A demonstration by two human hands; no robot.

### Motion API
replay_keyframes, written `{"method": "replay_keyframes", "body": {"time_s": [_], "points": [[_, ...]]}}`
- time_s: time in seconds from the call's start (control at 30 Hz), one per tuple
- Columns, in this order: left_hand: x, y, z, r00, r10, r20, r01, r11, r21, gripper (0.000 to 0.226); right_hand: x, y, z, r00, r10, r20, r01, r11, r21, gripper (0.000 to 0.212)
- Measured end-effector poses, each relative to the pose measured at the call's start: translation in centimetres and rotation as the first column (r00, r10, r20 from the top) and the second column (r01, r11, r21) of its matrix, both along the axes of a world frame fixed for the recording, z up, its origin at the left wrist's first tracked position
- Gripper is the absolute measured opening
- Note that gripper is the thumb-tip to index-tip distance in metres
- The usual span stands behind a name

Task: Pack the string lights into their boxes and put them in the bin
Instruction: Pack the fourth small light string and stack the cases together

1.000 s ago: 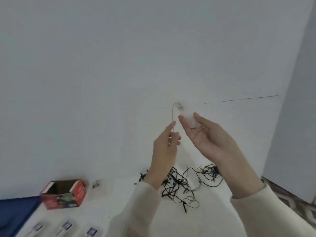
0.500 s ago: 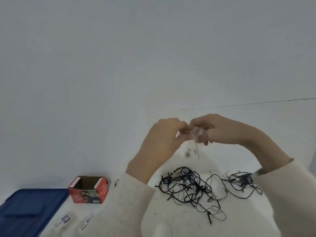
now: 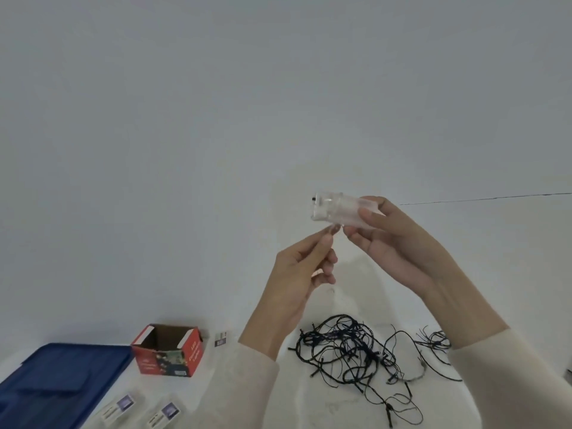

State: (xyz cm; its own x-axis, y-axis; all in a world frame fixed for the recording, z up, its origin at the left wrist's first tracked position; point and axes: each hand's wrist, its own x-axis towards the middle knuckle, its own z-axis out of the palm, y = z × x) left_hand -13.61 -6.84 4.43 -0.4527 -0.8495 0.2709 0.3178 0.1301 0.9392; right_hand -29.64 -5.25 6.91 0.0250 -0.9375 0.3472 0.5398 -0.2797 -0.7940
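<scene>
Gripping a clear plastic case (image 3: 335, 209) by its near end, the right hand (image 3: 393, 246) holds it raised and level, with the far end and its small dark switch poking out past the fingertips. The left hand (image 3: 301, 274) sits just below and beside it. Its thumb and forefinger pinch a pale strand (image 3: 333, 229) right under the case, though the strand is too faint to identify for certain. The two hands nearly touch there. Holding both up off the surface probably lets the lead hang free so it can be gathered before boxing.

Below the hands, a dark tangle of string lights (image 3: 346, 351) lies loose on the white surface, not yet packed, and a smaller clump (image 3: 436, 342) lies under the right forearm. To the left of the left forearm a red box (image 3: 168, 357) stands open with its flaps up, ready to be filled, and a small packet (image 3: 220, 339) sits between box and sleeve. Farther left is the blue bin (image 3: 62, 373), with two flat packets (image 3: 119, 410) nearer the camera.
</scene>
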Motion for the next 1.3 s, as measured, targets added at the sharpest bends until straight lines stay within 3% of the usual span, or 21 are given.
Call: {"method": "replay_keyframes", "body": {"time_s": [0.2,0.3,0.33,0.4,0.5,0.57,0.63,0.7,0.8,0.9,0.97,1.13,1.2,1.3], "points": [[0.1,0.7,-1.1,0.997,-0.073,-0.005,0.073,0.982,0.174,0.031,1.5,-0.7,0.0,0.975,-0.217,-0.038,0.217,0.976,-0.003,0.019],[0.9,1.2,-1.6,0.971,-0.191,0.143,0.156,0.961,0.226,0.028,0.9,-0.8,0.2,0.906,-0.399,-0.139,0.384,0.915,-0.125,0.020],[1.2,1.4,-1.7,0.956,-0.209,0.205,0.164,0.963,0.215,0.026,0.6,-0.7,0.2,0.837,-0.490,-0.245,0.453,0.870,-0.192,0.020],[1.8,1.6,-1.7,0.938,-0.154,0.310,0.110,0.982,0.154,0.024,0.0,-0.7,-0.1,0.605,-0.634,-0.482,0.518,0.773,-0.365,0.020],[2.5,1.5,-0.7,0.884,0.095,0.457,-0.070,0.995,-0.071,0.019,-0.6,-0.5,-0.6,0.225,-0.682,-0.696,0.394,0.717,-0.575,0.021],[2.8,1.3,-0.1,0.762,0.363,0.536,-0.169,0.910,-0.378,0.016,-0.9,-0.4,-0.7,0.094,-0.630,-0.771,0.293,0.757,-0.584,0.023],[2.8,1.0,0.8,0.624,0.573,0.532,-0.179,0.767,-0.616,0.016,-1.3,-0.1,-0.7,0.072,-0.532,-0.844,0.244,0.829,-0.503,0.023],[2.8,0.8,1.6,0.559,0.671,0.487,-0.182,0.672,-0.717,0.016,-1.5,0.3,-0.3,0.161,-0.391,-0.906,0.191,0.913,-0.360,0.023],[2.9,0.1,2.2,0.571,0.701,0.427,-0.234,0.637,-0.734,0.015,-1.7,1.3,0.2,0.496,-0.096,-0.863,0.031,0.995,-0.092,0.025],[3.1,-0.2,2.2,0.656,0.639,0.402,-0.257,0.690,-0.677,0.013,-1.3,2.1,0.6,0.814,0.055,-0.578,-0.082,0.996,-0.021,0.026],[3.2,0.0,2.2,0.736,0.572,0.361,-0.259,0.731,-0.631,0.018,-0.8,2.3,0.8,0.928,0.072,-0.366,-0.085,0.996,-0.020,0.025],[2.7,1.5,2.3,0.970,0.173,0.172,-0.115,0.946,-0.302,0.018,1.5,2.2,1.8,0.998,0.039,0.054,-0.040,0.999,0.015,0.038],[2.6,1.5,2.1,0.990,0.091,0.110,-0.066,0.974,-0.215,0.027,2.4,2.1,2.2,0.991,-0.009,0.132,0.006,1.000,0.025,0.038],[2.5,1.5,1.9,0.980,0.142,0.142,-0.106,0.967,-0.233,0.030,3.3,1.7,2.3,0.967,-0.061,0.246,0.046,0.997,0.066,0.034]]}}
